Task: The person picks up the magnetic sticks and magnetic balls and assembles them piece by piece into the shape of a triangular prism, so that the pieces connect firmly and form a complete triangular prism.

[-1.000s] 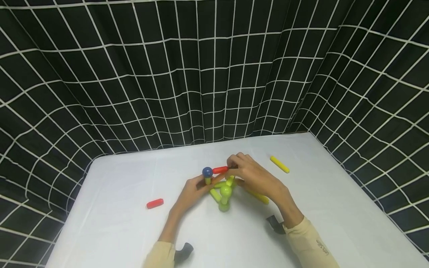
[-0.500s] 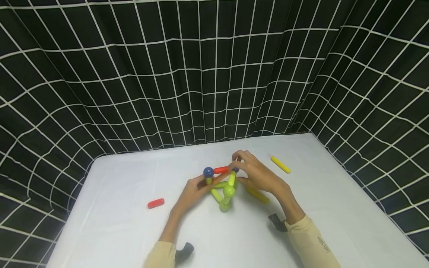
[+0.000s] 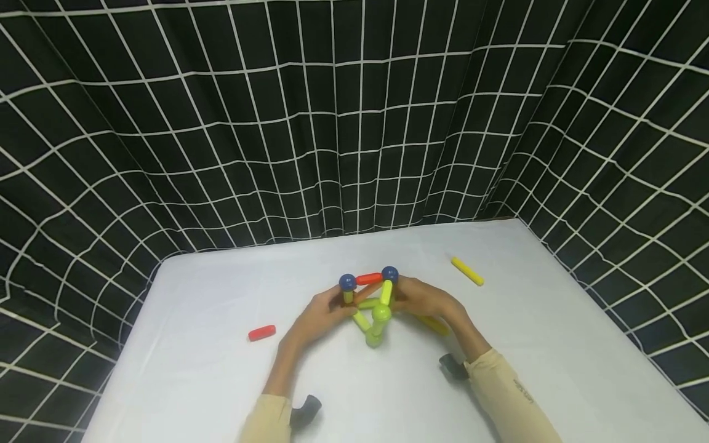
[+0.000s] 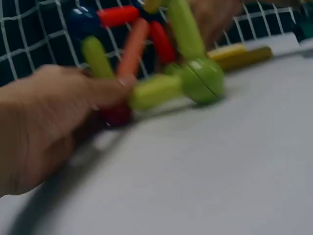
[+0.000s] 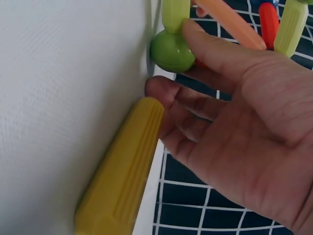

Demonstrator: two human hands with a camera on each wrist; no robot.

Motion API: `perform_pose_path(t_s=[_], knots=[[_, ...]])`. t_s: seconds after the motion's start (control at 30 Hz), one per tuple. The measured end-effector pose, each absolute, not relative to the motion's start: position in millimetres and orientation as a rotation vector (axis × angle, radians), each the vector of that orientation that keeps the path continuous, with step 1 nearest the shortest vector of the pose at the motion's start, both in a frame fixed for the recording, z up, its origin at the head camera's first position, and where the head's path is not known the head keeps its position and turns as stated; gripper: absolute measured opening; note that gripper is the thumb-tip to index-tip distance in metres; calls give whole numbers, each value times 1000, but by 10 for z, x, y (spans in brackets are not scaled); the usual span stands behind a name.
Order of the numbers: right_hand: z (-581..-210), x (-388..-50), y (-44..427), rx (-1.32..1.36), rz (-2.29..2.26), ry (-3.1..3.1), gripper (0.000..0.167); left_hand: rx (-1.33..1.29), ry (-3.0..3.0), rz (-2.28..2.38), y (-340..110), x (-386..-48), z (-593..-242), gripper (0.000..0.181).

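Observation:
A framework of plastic rods and balls, like a magnetic building toy, stands at the middle of the white table. Two blue balls, the left one (image 3: 347, 282) and the right one (image 3: 390, 273), top it, joined by a red rod (image 3: 368, 279). Nearer the front is a green ball (image 3: 381, 312) on green rods. An orange rod (image 4: 133, 46) slants across. My left hand (image 3: 321, 317) pinches the lower left corner, where a dark red ball (image 4: 117, 115) shows. My right hand (image 3: 426, 298) holds the lower right corner, thumb against a green ball (image 5: 172, 51), its fingers partly hidden behind.
A yellow rod (image 3: 434, 325) lies beside my right hand. Another yellow rod (image 3: 468, 271) is farther back to the right. One loose red rod (image 3: 262, 333) lies left on the white table (image 3: 194, 381). Black grid-patterned curtains (image 3: 354, 123) stand behind and at the sides.
My right hand has come down from the upper right blue ball to the framework's lower right corner, uncovering that ball. My left hand keeps its hold.

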State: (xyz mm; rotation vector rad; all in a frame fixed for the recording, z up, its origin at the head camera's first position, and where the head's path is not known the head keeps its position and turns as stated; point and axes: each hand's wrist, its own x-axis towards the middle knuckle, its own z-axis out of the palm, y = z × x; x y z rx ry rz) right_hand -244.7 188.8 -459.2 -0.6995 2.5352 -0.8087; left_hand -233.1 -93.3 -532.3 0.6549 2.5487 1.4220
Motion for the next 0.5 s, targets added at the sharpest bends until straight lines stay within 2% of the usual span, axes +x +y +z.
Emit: perform_pose_path(t_s=[0.1, 0.3, 0.47, 0.5], knots=[[-4619, -2459, 1897, -707, -832, 2522, 45, 672, 2622, 1213, -1130, -2297, -5096, 53], [-4628, -2457, 1871, -729, -857, 2499, 54, 500, 2756, 801, -1796, -2055, -4539, 42], [-4648, -2448, 1872, -699, -891, 2495, 59, 320, 2644, 710, -2145, -1948, -4512, 34], [-4651, -2448, 1875, -696, -884, 2500, 56, 337, 2630, 732, -2171, -1956, -4542, 32]])
